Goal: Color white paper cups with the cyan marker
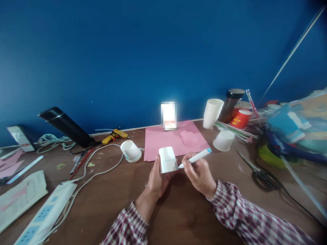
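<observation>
A white paper cup [167, 159] with thin blue lines drawn on its side is held by my left hand [156, 180], whose fingers wrap round it. My right hand [198, 172] grips a white marker [196, 157] with a blue end; its tip is at the lower right of the cup's side. Just beyond the cup lies pink paper [155, 143]. To the left, another white paper cup [130, 151] stands upside down with blue marks near its rim. A further upturned cup [223, 141] is on the right.
A stack of cups [212, 114], a dark-lidded jar [231, 105] and a red cup [240, 119] stand at the back right. Scissors [260, 173] lie on the right. On the left are a power strip [48, 212] with its cable, a yellow glue gun [114, 135] and a black bottle [67, 126].
</observation>
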`<state>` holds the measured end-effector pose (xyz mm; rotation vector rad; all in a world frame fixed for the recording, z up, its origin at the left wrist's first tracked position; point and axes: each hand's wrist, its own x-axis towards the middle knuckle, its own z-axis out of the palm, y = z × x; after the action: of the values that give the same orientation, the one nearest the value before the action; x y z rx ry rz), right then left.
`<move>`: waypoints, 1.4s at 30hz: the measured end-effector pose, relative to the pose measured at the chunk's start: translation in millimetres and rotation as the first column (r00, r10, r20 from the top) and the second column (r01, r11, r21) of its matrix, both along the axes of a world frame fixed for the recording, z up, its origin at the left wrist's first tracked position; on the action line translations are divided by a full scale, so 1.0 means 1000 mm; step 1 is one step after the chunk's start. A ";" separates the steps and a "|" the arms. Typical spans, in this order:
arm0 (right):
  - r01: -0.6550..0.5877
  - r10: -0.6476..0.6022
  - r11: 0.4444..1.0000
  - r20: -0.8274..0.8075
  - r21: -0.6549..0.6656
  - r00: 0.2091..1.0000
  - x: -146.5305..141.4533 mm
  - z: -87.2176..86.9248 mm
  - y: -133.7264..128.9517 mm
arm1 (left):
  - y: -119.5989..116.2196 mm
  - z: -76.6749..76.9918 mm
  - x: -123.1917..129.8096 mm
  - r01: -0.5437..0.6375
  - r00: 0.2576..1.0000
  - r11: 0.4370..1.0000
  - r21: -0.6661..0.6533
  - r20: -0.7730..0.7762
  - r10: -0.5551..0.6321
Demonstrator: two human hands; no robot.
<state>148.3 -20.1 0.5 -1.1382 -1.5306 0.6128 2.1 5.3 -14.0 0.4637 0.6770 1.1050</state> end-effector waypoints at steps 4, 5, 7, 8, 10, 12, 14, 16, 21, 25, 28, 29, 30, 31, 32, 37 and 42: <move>0.088 -0.083 0.995 -0.120 0.040 0.989 -0.001 0.000 0.001 | 0.001 0.001 -0.003 0.083 0.995 0.996 0.028 0.053 -0.084; 0.117 -0.107 0.992 -0.159 0.051 0.981 -0.001 0.001 0.001 | 0.001 0.001 -0.003 0.113 0.991 0.993 0.036 0.069 -0.115; 0.138 -0.121 0.988 -0.214 0.064 0.969 -0.002 0.001 0.001 | 0.001 0.001 -0.005 0.157 0.982 0.987 0.044 0.097 -0.161; 0.132 -0.113 0.989 -0.223 0.070 0.968 -0.002 0.002 0.000 | 0.001 0.001 -0.005 0.169 0.979 0.984 0.047 0.108 -0.173; 0.116 -0.097 0.990 -0.207 0.084 0.973 -0.003 0.002 -0.002 | 0.002 0.000 -0.005 0.182 0.975 0.982 0.057 0.120 -0.187; 0.108 -0.090 0.989 -0.164 0.105 0.982 -0.004 0.001 -0.005 | 0.002 0.000 -0.006 0.187 0.974 0.980 0.073 0.119 -0.194; 0.108 -0.092 0.986 -0.122 0.129 0.988 -0.004 0.000 -0.008 | 0.002 0.000 -0.005 0.172 0.977 0.982 0.083 0.112 -0.181; 0.101 -0.089 0.986 -0.094 0.134 0.992 -0.004 -0.001 -0.011 | 0.002 0.001 -0.004 0.141 0.984 0.986 0.087 0.098 -0.150; 0.075 -0.075 0.993 -0.012 0.091 0.997 -0.005 -0.002 -0.011 | 0.003 0.001 0.001 0.012 1.000 0.998 0.061 0.014 -0.012; 0.034 -0.052 0.988 0.114 0.153 0.992 -0.005 -0.001 -0.012 | 0.004 -0.002 0.002 -0.036 0.997 0.998 0.057 -0.064 0.040; 0.011 -0.049 0.978 0.177 0.208 0.983 -0.005 0.001 -0.013 | 0.005 -0.004 0.002 -0.040 0.997 0.998 0.042 -0.071 0.043; 0.002 -0.047 0.974 0.193 0.229 0.980 -0.005 0.001 -0.013 | 0.005 -0.005 0.002 -0.044 0.997 0.999 0.033 -0.064 0.046; -0.011 -0.044 0.968 0.209 0.252 0.977 -0.006 0.002 -0.013 | 0.005 -0.005 0.002 -0.046 0.997 0.999 0.024 -0.056 0.047; -0.025 -0.039 0.961 0.223 0.275 0.974 -0.006 0.002 -0.013 | 0.006 -0.005 0.002 -0.050 0.998 0.999 0.018 -0.048 0.051; -0.037 -0.034 0.955 0.233 0.295 0.972 -0.006 0.003 -0.012 | 0.005 -0.005 0.002 -0.053 0.998 0.998 0.013 -0.040 0.054; -0.046 -0.029 0.946 0.225 0.320 0.974 -0.007 0.004 -0.011 | 0.005 -0.005 0.004 -0.068 0.997 0.998 0.016 -0.027 0.068; -0.053 -0.018 0.948 0.220 0.315 0.975 -0.007 0.003 -0.012 | 0.006 -0.005 0.005 -0.063 0.998 0.997 0.043 -0.015 0.063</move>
<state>141.1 -31.7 3.3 -0.9656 -1.7568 0.2400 6.9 11.4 -19.3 0.4905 0.6873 1.1779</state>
